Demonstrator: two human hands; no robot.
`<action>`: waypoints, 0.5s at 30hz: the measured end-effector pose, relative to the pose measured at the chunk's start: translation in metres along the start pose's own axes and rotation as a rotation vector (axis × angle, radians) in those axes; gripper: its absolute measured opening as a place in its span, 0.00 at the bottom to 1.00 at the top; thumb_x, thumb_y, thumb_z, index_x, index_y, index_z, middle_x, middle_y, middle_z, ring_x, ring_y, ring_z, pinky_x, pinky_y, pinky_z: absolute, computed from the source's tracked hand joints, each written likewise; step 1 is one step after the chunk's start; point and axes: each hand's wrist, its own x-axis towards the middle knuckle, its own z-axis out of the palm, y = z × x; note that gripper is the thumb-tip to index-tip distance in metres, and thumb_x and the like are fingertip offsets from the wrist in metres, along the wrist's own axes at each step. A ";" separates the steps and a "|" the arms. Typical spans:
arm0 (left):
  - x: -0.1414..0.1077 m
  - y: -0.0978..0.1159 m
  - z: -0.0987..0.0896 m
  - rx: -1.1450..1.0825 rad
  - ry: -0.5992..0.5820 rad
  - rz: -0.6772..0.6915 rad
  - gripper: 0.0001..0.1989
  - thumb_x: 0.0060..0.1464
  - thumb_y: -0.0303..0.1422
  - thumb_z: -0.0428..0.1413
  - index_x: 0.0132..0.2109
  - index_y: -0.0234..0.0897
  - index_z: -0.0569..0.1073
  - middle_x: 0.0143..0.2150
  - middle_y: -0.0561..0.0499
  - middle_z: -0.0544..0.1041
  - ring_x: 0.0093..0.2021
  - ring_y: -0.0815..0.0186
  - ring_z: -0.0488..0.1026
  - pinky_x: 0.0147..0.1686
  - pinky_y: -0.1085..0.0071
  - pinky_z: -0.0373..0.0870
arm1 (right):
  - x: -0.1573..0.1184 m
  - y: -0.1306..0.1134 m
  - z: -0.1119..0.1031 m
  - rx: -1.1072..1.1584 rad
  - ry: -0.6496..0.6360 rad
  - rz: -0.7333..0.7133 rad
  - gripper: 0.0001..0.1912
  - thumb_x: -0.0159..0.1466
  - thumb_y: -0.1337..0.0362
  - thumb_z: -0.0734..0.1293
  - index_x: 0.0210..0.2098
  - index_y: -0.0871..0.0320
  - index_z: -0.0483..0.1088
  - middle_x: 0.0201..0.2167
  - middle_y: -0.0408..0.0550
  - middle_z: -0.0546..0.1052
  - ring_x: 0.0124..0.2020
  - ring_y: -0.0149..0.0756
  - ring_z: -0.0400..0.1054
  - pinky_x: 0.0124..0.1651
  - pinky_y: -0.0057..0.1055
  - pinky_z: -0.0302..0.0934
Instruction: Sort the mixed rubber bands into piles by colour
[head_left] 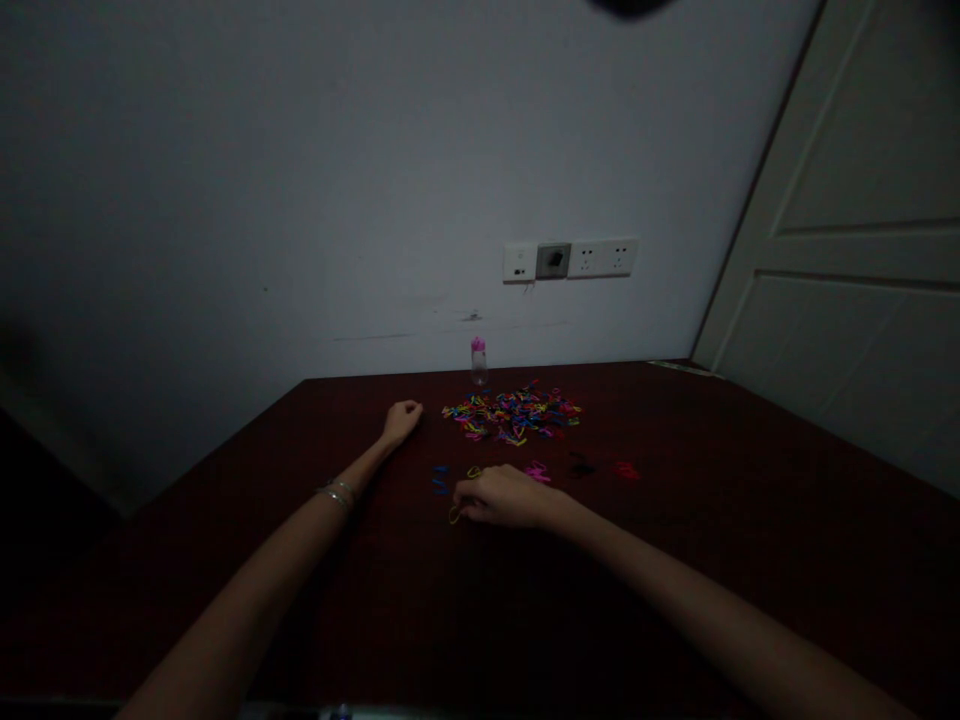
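My right hand (499, 496) is closed in a pinch on a yellow band (454, 515), low over the dark red table. Another yellow band (474, 472) lies just beyond its knuckles. Blue bands (440, 483) are to its left; pink bands (537, 471), black bands (580, 465) and red bands (626, 470) form small groups to its right. My left hand (403, 421) rests on the table with curled fingers, left of a loose multicoloured heap of bands (517, 412); whether anything is inside it is hidden.
Behind the heap stands a small clear bottle (478, 365) with a pink top, near the wall. Sockets (602, 258) are set in the wall above the table (360, 620). A pale panelled door (847, 250) is on the right.
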 end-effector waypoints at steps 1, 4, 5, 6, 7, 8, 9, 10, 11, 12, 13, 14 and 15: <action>0.000 0.000 0.000 0.011 0.000 0.001 0.16 0.50 0.37 0.47 0.32 0.32 0.76 0.22 0.51 0.73 0.25 0.68 0.68 0.27 0.75 0.60 | 0.000 -0.001 -0.001 -0.005 -0.001 -0.008 0.12 0.62 0.60 0.58 0.43 0.52 0.68 0.36 0.46 0.76 0.36 0.36 0.70 0.33 0.27 0.56; -0.001 0.002 -0.001 0.045 -0.003 -0.010 0.16 0.51 0.36 0.47 0.33 0.32 0.77 0.23 0.50 0.74 0.26 0.67 0.69 0.28 0.75 0.61 | 0.001 -0.003 -0.003 -0.006 -0.025 -0.047 0.12 0.62 0.60 0.59 0.43 0.51 0.68 0.37 0.45 0.76 0.38 0.36 0.69 0.35 0.28 0.57; -0.001 0.003 -0.001 0.054 -0.007 -0.011 0.16 0.51 0.36 0.47 0.33 0.32 0.77 0.23 0.49 0.74 0.26 0.67 0.69 0.28 0.75 0.61 | 0.001 -0.003 -0.004 -0.006 -0.036 -0.065 0.11 0.62 0.60 0.59 0.43 0.50 0.68 0.37 0.45 0.76 0.38 0.36 0.69 0.35 0.28 0.57; -0.001 0.003 -0.001 0.061 -0.011 -0.011 0.16 0.51 0.36 0.47 0.33 0.32 0.77 0.24 0.49 0.74 0.27 0.67 0.69 0.28 0.75 0.61 | 0.001 -0.004 -0.004 -0.006 -0.044 -0.082 0.11 0.63 0.60 0.58 0.42 0.50 0.68 0.36 0.45 0.76 0.39 0.37 0.69 0.35 0.28 0.57; -0.001 0.004 -0.001 0.066 -0.014 -0.011 0.16 0.51 0.36 0.47 0.33 0.32 0.77 0.24 0.49 0.74 0.27 0.66 0.69 0.28 0.75 0.61 | 0.002 -0.004 -0.004 -0.008 -0.048 -0.095 0.11 0.63 0.60 0.58 0.41 0.51 0.68 0.36 0.45 0.76 0.39 0.37 0.69 0.35 0.28 0.57; -0.001 0.004 -0.001 0.068 -0.014 -0.010 0.16 0.51 0.36 0.47 0.33 0.32 0.77 0.24 0.49 0.75 0.27 0.66 0.69 0.28 0.75 0.61 | 0.002 -0.005 -0.004 -0.015 -0.048 -0.100 0.11 0.64 0.60 0.57 0.41 0.52 0.68 0.36 0.45 0.76 0.39 0.37 0.69 0.34 0.28 0.57; -0.002 0.004 -0.001 0.068 -0.013 -0.009 0.16 0.51 0.37 0.47 0.33 0.32 0.77 0.25 0.49 0.75 0.27 0.66 0.69 0.28 0.75 0.61 | 0.002 -0.005 -0.003 -0.025 -0.051 -0.096 0.11 0.64 0.60 0.56 0.40 0.52 0.68 0.35 0.46 0.76 0.38 0.37 0.69 0.34 0.28 0.57; -0.002 0.004 -0.001 0.066 -0.011 -0.009 0.16 0.51 0.37 0.47 0.33 0.32 0.77 0.25 0.49 0.75 0.27 0.66 0.69 0.28 0.75 0.61 | 0.002 -0.006 -0.002 -0.039 -0.053 -0.085 0.11 0.64 0.60 0.55 0.40 0.54 0.67 0.34 0.46 0.76 0.36 0.37 0.70 0.33 0.28 0.57; -0.002 0.004 -0.001 0.062 -0.011 -0.009 0.16 0.51 0.37 0.48 0.33 0.32 0.77 0.25 0.49 0.74 0.28 0.66 0.69 0.28 0.75 0.60 | 0.002 -0.006 -0.002 -0.055 -0.054 -0.072 0.11 0.64 0.61 0.55 0.39 0.55 0.67 0.34 0.47 0.75 0.35 0.37 0.70 0.32 0.28 0.56; -0.002 0.004 -0.001 0.056 -0.012 -0.009 0.16 0.51 0.37 0.48 0.32 0.32 0.77 0.24 0.49 0.74 0.28 0.66 0.69 0.28 0.75 0.60 | 0.002 -0.007 -0.002 -0.070 -0.055 -0.058 0.12 0.64 0.61 0.55 0.39 0.56 0.67 0.33 0.48 0.75 0.34 0.37 0.70 0.31 0.28 0.56; -0.002 0.004 -0.001 0.050 -0.011 -0.009 0.16 0.50 0.37 0.48 0.32 0.32 0.77 0.24 0.49 0.74 0.28 0.66 0.69 0.28 0.75 0.60 | 0.002 -0.006 -0.002 -0.083 -0.055 -0.044 0.12 0.64 0.61 0.55 0.39 0.56 0.67 0.33 0.49 0.75 0.33 0.37 0.70 0.31 0.28 0.56; -0.002 0.004 -0.001 0.044 -0.012 -0.008 0.16 0.50 0.37 0.48 0.32 0.32 0.77 0.24 0.49 0.74 0.28 0.66 0.69 0.28 0.75 0.61 | 0.001 -0.006 -0.003 -0.090 -0.052 -0.028 0.12 0.64 0.62 0.54 0.39 0.57 0.66 0.33 0.50 0.75 0.33 0.37 0.70 0.31 0.28 0.56; -0.002 0.005 -0.001 0.039 -0.012 -0.008 0.16 0.50 0.37 0.48 0.32 0.32 0.77 0.24 0.49 0.74 0.28 0.66 0.69 0.29 0.75 0.61 | 0.000 -0.004 -0.004 -0.092 -0.047 -0.008 0.12 0.64 0.62 0.54 0.40 0.57 0.66 0.33 0.50 0.75 0.33 0.37 0.70 0.31 0.28 0.56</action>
